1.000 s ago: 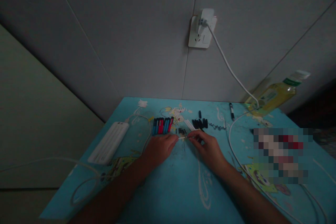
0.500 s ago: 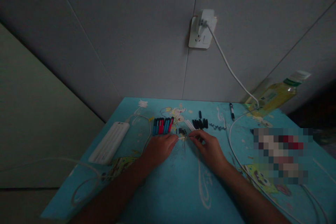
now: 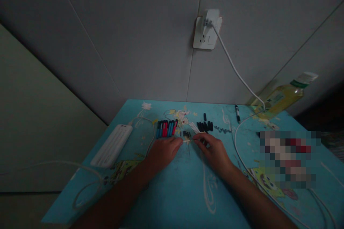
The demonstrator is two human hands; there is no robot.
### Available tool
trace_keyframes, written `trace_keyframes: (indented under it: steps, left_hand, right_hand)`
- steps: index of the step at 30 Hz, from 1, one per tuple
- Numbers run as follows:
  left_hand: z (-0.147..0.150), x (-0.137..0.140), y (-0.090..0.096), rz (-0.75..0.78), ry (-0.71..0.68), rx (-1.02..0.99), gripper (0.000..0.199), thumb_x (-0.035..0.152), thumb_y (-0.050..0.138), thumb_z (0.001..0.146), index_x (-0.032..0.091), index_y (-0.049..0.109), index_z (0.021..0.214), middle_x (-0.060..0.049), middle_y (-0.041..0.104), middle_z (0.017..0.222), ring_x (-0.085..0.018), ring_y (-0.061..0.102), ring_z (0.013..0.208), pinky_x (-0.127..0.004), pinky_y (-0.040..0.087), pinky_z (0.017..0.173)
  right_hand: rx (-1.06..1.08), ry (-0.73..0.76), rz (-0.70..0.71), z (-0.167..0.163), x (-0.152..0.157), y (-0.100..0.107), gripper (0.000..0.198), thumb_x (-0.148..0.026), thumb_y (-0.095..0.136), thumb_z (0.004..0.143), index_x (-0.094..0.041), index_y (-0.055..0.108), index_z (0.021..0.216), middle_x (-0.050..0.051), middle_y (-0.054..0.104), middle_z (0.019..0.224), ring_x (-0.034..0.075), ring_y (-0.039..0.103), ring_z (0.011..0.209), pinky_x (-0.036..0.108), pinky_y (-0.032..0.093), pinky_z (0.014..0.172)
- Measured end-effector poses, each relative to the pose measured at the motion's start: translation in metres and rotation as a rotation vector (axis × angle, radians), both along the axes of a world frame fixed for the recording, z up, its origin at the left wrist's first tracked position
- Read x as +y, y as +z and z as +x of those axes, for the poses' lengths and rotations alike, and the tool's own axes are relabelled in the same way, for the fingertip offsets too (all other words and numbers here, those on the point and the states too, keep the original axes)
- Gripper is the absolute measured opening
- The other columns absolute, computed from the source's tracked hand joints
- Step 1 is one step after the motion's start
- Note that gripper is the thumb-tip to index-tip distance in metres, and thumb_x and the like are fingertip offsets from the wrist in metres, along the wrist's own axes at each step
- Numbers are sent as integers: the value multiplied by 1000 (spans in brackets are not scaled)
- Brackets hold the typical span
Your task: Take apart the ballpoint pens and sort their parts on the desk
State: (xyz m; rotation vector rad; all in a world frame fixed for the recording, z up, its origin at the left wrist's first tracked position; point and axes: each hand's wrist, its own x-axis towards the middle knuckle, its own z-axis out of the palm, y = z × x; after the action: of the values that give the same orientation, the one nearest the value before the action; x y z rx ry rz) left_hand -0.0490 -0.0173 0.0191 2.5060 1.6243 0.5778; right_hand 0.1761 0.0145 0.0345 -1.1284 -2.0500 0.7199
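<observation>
My left hand (image 3: 165, 151) is closed in a pinch on the near end of a thin white pen refill (image 3: 186, 141). From the other side, the fingers of my right hand (image 3: 212, 147) are closed at the refill's far end, where a small part is too tiny to make out. Just beyond the fingertips lies a cluster of small dark pen parts (image 3: 186, 134). Several white refills (image 3: 193, 126) rest behind my right hand, beside a row of black pen pieces (image 3: 205, 126). Red and blue pen barrels (image 3: 166, 128) lie side by side beyond my left hand.
A row of small springs (image 3: 222, 130) and a black pen (image 3: 237, 114) lie at the right. A white power strip (image 3: 111, 146) is on the left. A white cable (image 3: 236, 143) loops across the blue table (image 3: 177, 193). A bottle of yellow liquid (image 3: 285, 96) stands back right.
</observation>
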Motion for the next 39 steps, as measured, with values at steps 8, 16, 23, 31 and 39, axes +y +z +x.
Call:
trace_keyframes:
  steps: [8,16,23,31,39]
  left_hand:
    - [-1,0,0,-6,0,-21,27,30,40,101,22,65,105,-3,70,87,-14,66,79,-23,47,70]
    - [0,-1,3,4,-22,-38,30,32,38,101,22,66,102,-3,69,85,-14,66,78,-23,47,69]
    - [1,-2,2,29,-44,-36,29,31,37,101,22,65,103,-3,68,82,-14,65,75,-22,47,68]
    - [3,-3,3,23,-78,-5,31,31,37,101,23,66,102,-3,67,81,-15,65,75,-25,48,71]
    - [5,-7,4,0,-97,12,32,31,38,101,26,62,121,-4,68,80,-17,65,73,-27,48,68]
  right_hand:
    - [21,-22,-12,3,1,-3,13,-22,57,92,-25,67,100,1,70,98,16,63,83,29,49,77]
    - [4,11,-13,1,-1,0,14,-21,57,92,-25,67,100,1,70,97,17,63,86,30,49,81]
    - [0,28,-16,0,-1,-1,14,-21,58,91,-25,67,102,1,70,98,17,63,86,29,49,78]
    - [-24,98,9,-2,-4,-2,14,-24,60,91,-24,66,103,1,68,92,17,63,85,30,50,80]
    - [-38,163,27,-7,-9,1,20,-28,55,94,-24,67,109,4,70,93,18,64,87,33,51,82]
